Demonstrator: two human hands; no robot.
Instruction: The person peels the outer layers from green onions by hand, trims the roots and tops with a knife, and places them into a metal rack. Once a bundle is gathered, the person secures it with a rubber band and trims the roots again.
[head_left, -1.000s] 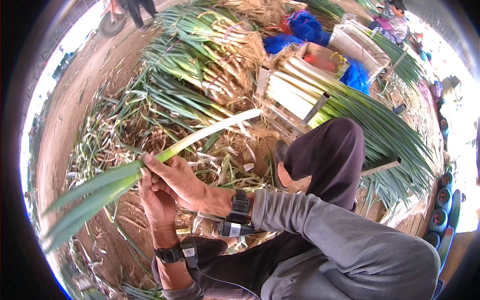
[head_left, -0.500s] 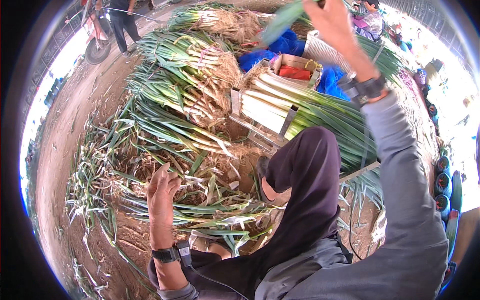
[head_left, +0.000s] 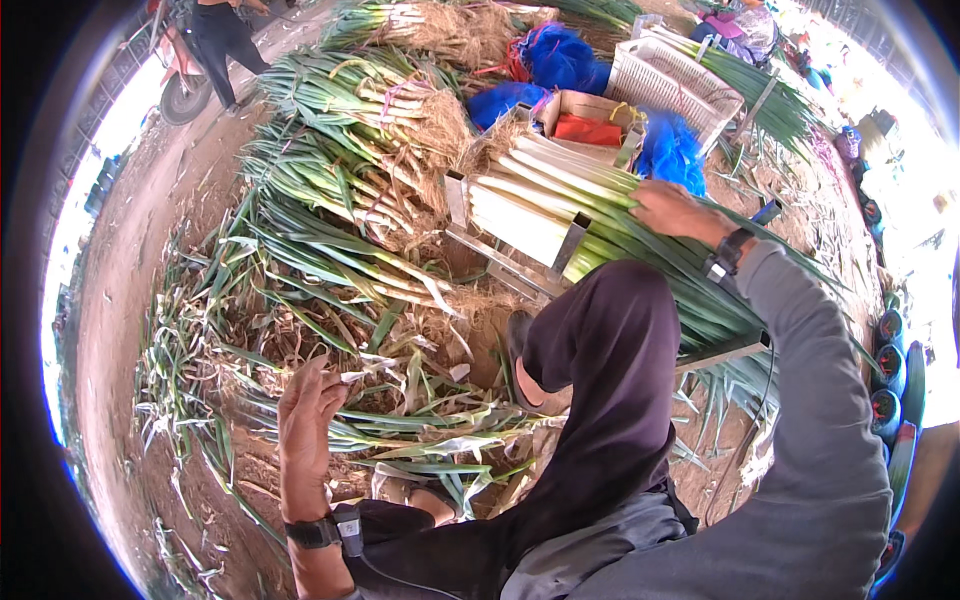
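Note:
Long green onions (head_left: 520, 215) with white stalks and dark green leaves lie stacked in a metal rack (head_left: 568, 245) in front of my bent knee. My right hand (head_left: 680, 212) rests on top of this stack, its fingers curled round a green onion where white turns to green. To the left, my left hand (head_left: 312, 405) is raised over the peeled leaves, apart from the rack. Its fingers are bent and pressed together. A pale scrap shows by the fingertips, but I cannot tell whether it is held.
Untrimmed green onion bundles (head_left: 400, 110) with rooty ends lie beyond on the left. Stripped leaves (head_left: 400, 425) litter the dirt ground. Behind the rack are a cardboard box (head_left: 585, 108), blue netting (head_left: 560, 60) and a white plastic basket (head_left: 670, 80). A person (head_left: 225, 40) stands far left beside a wheeled vehicle (head_left: 183, 95).
My right hand has come down from high at the back, bringing a green onion onto the stack in the rack. My left hand has shifted slightly down and left.

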